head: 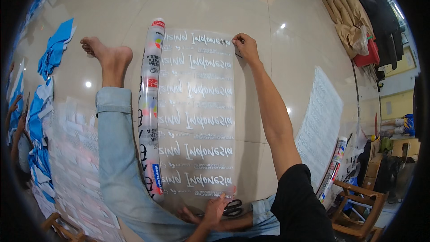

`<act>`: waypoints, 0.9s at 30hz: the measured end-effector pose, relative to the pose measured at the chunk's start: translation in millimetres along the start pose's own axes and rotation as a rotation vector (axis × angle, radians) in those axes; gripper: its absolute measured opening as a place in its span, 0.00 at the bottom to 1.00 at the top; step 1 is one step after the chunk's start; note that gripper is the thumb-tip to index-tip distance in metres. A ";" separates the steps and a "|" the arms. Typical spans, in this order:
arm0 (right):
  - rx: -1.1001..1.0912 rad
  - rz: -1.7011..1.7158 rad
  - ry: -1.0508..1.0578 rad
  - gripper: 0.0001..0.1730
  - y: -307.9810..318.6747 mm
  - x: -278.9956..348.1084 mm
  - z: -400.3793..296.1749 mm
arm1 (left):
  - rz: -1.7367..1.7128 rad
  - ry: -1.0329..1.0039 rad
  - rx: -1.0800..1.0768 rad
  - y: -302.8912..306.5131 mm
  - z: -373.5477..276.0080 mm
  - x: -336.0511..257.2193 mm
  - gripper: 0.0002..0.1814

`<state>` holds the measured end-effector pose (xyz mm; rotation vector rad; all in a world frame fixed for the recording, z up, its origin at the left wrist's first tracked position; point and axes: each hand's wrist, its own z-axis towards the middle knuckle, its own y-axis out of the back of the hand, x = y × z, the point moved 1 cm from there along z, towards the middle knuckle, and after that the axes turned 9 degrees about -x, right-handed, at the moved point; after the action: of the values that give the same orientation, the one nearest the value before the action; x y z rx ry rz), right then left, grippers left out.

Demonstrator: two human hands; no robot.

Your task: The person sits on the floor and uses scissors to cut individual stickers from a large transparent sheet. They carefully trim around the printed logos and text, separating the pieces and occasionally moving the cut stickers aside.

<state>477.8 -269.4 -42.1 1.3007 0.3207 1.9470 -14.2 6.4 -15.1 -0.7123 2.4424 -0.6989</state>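
Observation:
A clear film sheet [211,107] with rows of white mirrored lettering lies unrolled on the floor before me. Its left side runs into a long roll of printed film [150,107]. My right hand [247,47] pinches the sheet's far right corner between thumb and fingertips. At the near right corner, my left hand [215,208] has its fingers on the film and seems to hold its edge. Black-handled scissors [232,208] lie beside that hand, their blades mostly hidden. A thin dark item [238,55] shows under my right wrist, too small to name.
My outstretched leg [116,141] lies left of the roll. Beyond it are printed sheets [75,154], blue and white fabric pieces [40,111] and another person's hands [18,111]. At right lie a white-lettered sheet [319,124], a second roll [332,171] and a wooden stool [359,208].

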 end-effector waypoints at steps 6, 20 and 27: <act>-0.032 0.139 -0.348 0.06 2.6 -3.1 6.1 | 0.022 -0.024 0.004 -7.5 6.1 -19.9 0.27; 0.042 0.026 -0.186 0.07 44.0 18.2 -56.0 | 0.008 0.016 -0.008 -3.2 -4.9 13.7 0.28; -0.013 0.329 -0.609 0.12 106.2 35.0 -113.4 | 0.036 0.003 -0.012 -5.0 -22.0 34.9 0.28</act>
<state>324.3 -294.8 -7.9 1.9470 -0.2211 1.6857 -51.1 -10.8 -6.7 -0.6712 2.4580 -0.6727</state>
